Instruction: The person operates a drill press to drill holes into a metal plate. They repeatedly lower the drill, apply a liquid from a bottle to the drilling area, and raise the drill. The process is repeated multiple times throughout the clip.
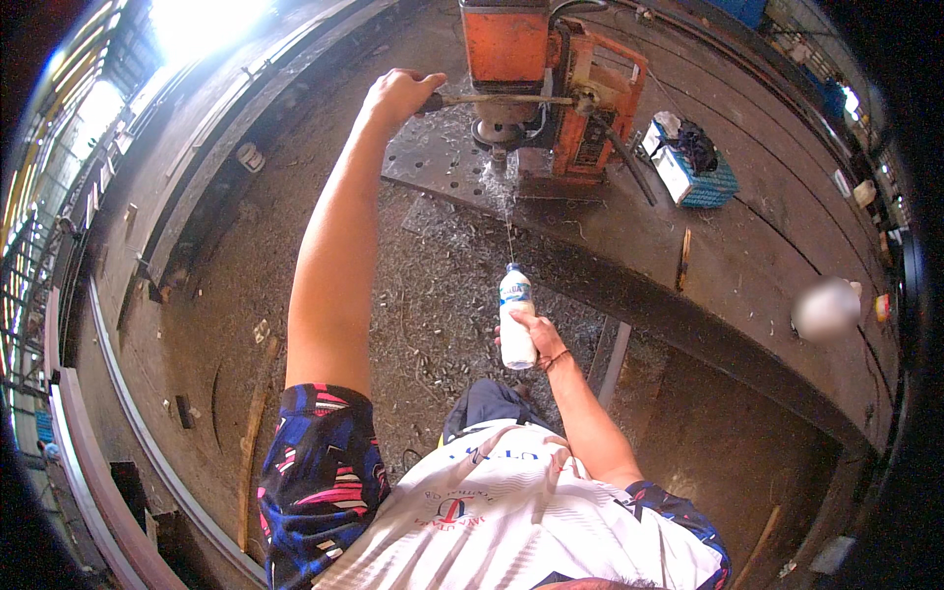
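My left hand [401,95] reaches far forward and is closed round the dark grip of a feed lever [521,98]. That lever runs to the hub on an orange drill press [506,44], which stands on the steel. Below its spindle [500,133], the cutter meets a flat steel plate [433,175] with several holes; wet, shiny shavings lie around it. Lower down, my right hand [541,339] grips a clear squeeze bottle [515,329] of milky white liquid, its blue cap towards the drill. A thin stream runs between the cap and the cutter.
To the drill's right, a blue and white box [710,187] carries a crumpled black cloth [694,147]. A blurred white round object [826,309] sits farther right on the steel beam. Metal chips [423,295] cover the ground below. A small white container [251,157] lies at left.
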Motion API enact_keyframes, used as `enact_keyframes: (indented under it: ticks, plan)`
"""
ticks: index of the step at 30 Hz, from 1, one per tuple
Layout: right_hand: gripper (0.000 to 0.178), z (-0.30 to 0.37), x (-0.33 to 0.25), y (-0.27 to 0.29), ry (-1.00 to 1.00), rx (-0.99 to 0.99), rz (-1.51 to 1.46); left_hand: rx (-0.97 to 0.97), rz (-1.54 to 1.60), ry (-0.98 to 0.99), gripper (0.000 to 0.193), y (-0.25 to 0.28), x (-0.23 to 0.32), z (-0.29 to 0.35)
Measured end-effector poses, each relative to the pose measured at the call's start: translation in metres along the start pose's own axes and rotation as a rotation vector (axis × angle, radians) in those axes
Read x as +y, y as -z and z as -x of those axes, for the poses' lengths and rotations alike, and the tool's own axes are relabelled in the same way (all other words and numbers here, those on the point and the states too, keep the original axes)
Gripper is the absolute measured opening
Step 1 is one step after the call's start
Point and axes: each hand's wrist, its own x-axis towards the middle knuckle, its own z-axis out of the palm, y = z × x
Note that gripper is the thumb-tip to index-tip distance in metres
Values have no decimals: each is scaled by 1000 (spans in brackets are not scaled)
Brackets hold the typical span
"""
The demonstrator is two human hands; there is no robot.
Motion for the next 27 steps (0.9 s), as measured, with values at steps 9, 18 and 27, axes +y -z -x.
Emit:
enact_keyframes:
  ticks: [9,18,27]
  plan:
    - [39,1,-1,-2,-19,18,18,30,-10,-17,60,-7,-9,-5]
    - [35,8,-5,-9,153,-9,22,28,-31,-16,61,-7,-12,-6]
    - [54,32,-33,-33,335,-214,-45,-36,61,54,60,-7,-8,-4]
